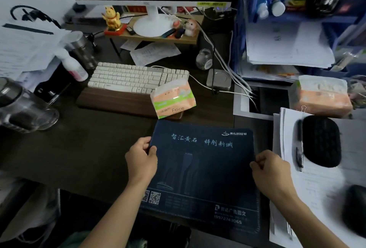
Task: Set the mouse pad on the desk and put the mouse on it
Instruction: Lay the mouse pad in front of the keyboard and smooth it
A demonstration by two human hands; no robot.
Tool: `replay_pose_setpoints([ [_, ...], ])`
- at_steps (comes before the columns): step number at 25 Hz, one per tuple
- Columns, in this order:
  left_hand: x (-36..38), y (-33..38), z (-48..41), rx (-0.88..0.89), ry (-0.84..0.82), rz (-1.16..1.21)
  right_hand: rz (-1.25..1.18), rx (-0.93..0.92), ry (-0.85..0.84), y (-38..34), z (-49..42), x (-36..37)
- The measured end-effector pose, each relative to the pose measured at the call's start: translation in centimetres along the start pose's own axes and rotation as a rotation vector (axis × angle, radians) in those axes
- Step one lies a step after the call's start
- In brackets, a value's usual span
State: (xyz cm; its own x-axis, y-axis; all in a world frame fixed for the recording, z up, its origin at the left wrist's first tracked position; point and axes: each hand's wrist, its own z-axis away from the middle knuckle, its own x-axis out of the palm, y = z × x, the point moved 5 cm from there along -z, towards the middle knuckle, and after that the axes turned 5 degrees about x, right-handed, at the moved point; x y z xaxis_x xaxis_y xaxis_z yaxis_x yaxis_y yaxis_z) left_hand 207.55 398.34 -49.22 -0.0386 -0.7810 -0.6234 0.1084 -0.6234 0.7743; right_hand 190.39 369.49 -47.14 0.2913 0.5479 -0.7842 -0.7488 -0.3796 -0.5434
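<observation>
A dark blue mouse pad [204, 170] with pale printed text lies flat in front of me, its far edge near the keyboard's wrist rest and its near part over the desk's front edge. My left hand [141, 160] pinches the pad's left edge. My right hand [271, 168] pinches its right edge. A black oval mouse [320, 141] rests on a stack of papers to the right of the pad, beside a pen [300, 146]. A second dark rounded object [355, 208] sits at the lower right, too blurred to identify.
A white keyboard [136, 77] on a wooden wrist rest [118, 103] lies behind the pad, with a tissue pack [173, 99] leaning on it. Stacked papers [316, 184] fill the right side. Glass cups [25, 107] stand at the left. A monitor stand [152, 24] is at the back.
</observation>
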Motion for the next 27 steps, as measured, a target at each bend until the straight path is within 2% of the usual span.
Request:
replay_pose_setpoints([
  [4, 0.5, 0.8, -0.2, 0.119, 0.016, -0.075, 0.099, 0.021, -0.021, 0.2, -0.8, 0.4],
  [10, 0.3, 0.4, -0.5, 0.261, 0.003, -0.287, 0.266, -0.053, -0.018, -0.5, -1.0, 0.2],
  [12, 0.4, 1.2, -0.1, 0.427, -0.009, -0.399, 0.339, -0.149, 0.065, -1.7, -0.8, 0.3],
  [14, 2.2, 2.6, 0.7, 0.66, -0.145, -0.5, 0.307, -0.351, 0.1, -3.9, 0.0, 2.0],
  [16, 5.0, 3.5, 1.5, 0.838, -0.371, -0.607, 0.279, -0.569, -0.032, -6.4, 0.8, 5.2],
  [18, 7.3, 3.7, 1.7, 0.934, -0.516, -0.719, 0.317, -0.683, -0.178, -7.8, 1.2, 8.6],
  [20, 8.1, 3.3, 0.9, 0.953, -0.572, -0.784, 0.409, -0.712, -0.214, -7.9, 0.7, 10.7],
  [22, 7.3, 2.3, -0.3, 0.918, -0.539, -0.807, 0.492, -0.709, -0.153, -7.2, -0.4, 11.0],
  [27, 4.4, -0.5, -2.0, 0.742, -0.416, -0.831, 0.558, -0.493, -0.015, -3.2, -3.2, 7.7],
])
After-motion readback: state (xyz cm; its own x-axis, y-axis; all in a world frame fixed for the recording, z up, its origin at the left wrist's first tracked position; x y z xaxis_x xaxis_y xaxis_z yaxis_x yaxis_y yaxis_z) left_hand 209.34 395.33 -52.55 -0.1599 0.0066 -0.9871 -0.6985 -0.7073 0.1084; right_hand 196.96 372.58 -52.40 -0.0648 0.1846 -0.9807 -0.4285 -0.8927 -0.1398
